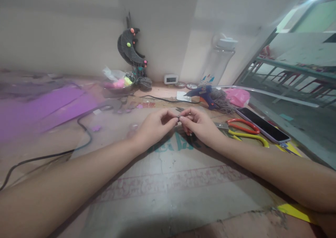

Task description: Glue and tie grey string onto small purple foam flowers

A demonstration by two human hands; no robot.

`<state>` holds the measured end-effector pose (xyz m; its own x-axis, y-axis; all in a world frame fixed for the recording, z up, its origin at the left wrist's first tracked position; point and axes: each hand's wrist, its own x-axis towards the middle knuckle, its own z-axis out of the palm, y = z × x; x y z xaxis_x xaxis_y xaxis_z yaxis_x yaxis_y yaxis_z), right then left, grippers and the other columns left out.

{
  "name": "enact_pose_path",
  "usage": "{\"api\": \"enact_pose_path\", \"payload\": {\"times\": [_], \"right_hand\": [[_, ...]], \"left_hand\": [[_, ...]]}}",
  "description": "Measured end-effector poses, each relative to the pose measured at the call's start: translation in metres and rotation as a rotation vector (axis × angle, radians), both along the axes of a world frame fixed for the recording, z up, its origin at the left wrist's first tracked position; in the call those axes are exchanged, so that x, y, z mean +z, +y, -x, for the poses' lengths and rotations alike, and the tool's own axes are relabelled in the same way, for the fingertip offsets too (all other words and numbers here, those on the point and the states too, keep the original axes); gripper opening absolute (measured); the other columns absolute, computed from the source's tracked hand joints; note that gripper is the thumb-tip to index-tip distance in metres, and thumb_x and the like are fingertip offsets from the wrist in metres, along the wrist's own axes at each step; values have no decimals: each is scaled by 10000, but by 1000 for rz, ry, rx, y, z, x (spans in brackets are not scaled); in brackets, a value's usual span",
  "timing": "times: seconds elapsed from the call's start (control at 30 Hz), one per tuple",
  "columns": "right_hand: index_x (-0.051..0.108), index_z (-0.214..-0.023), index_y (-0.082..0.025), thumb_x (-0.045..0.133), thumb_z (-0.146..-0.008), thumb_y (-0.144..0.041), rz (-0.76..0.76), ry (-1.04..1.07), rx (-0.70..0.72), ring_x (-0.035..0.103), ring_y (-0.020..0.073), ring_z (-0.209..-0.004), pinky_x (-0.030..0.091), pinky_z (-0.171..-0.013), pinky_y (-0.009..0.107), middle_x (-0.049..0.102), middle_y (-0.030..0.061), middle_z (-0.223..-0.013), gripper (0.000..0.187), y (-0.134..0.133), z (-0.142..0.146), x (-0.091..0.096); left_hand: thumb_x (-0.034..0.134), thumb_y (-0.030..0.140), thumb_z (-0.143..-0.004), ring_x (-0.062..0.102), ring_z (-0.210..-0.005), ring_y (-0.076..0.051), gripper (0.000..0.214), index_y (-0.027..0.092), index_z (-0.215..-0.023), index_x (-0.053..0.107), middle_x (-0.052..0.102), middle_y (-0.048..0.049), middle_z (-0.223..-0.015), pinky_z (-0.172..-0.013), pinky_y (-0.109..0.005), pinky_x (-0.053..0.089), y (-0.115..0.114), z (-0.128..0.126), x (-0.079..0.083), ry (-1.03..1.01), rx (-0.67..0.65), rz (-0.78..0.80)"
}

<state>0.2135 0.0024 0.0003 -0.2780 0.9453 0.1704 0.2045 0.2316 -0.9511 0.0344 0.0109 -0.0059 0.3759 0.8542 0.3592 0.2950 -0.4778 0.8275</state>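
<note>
My left hand (160, 126) and my right hand (198, 125) meet over the middle of the table, fingertips pinched together. Between them is a tiny dark piece (179, 117), too small to name, and the fingers of both hands close on it. The other fingers of my right hand curl in beneath. Just right of that hand lie scissors with one red handle and one yellow handle (244, 126), their blades partly behind the wrist. A few small dark slips (180, 109) rest just beyond the fingertips.
A blue glue gun (207, 96), grey yarn (223, 101) and a phone (262, 124) lie at the right. A clear bottle (218, 62) and a small digital clock (170, 79) stand by the wall. A dark moon-shaped ornament (128, 47) is behind. Purple sheets (60, 106) and a black cord (47, 157) spread left.
</note>
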Motion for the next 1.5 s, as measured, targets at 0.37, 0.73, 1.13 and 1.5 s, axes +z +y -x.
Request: {"api": "enact_pose_path", "payload": {"times": [0.37, 0.73, 1.13, 1.5], "right_hand": [[530, -898, -198, 577, -864, -341, -136, -153, -65, 454, 75, -457, 325, -459, 219, 536, -71, -577, 154, 4, -5, -5], [555, -855, -188, 555, -866, -350, -156, -172, -22, 510, 108, -558, 394, -527, 242, 554, -34, -637, 162, 2, -4, 0], [605, -825, -182, 585, -835, -326, -225, -167, -92, 538, 125, -648, 420, -588, 260, 624, 9, -747, 145, 5, -6, 2], [588, -837, -186, 605, -838, -369, -109, -49, -61, 443, 81, -533, 353, -478, 228, 592, -25, -693, 184, 3, -5, 4]], "left_hand": [[597, 418, -868, 623, -745, -150, 262, 163, -892, 651, 681, -38, -821, -695, -276, 499, 7, -1, -6, -142, -114, 135], [525, 366, -901, 587, -672, -142, 227, 179, -838, 636, 653, -6, -712, -675, -270, 461, 1, 1, 3, -22, -46, 70], [507, 437, -919, 620, -702, -146, 298, 178, -881, 651, 676, -19, -778, -687, -263, 484, 5, 0, -2, -63, -33, 113], [505, 408, -921, 565, -667, -122, 252, 202, -779, 470, 555, 22, -717, -668, -259, 469, 11, 2, -4, -261, 130, 156]]}}
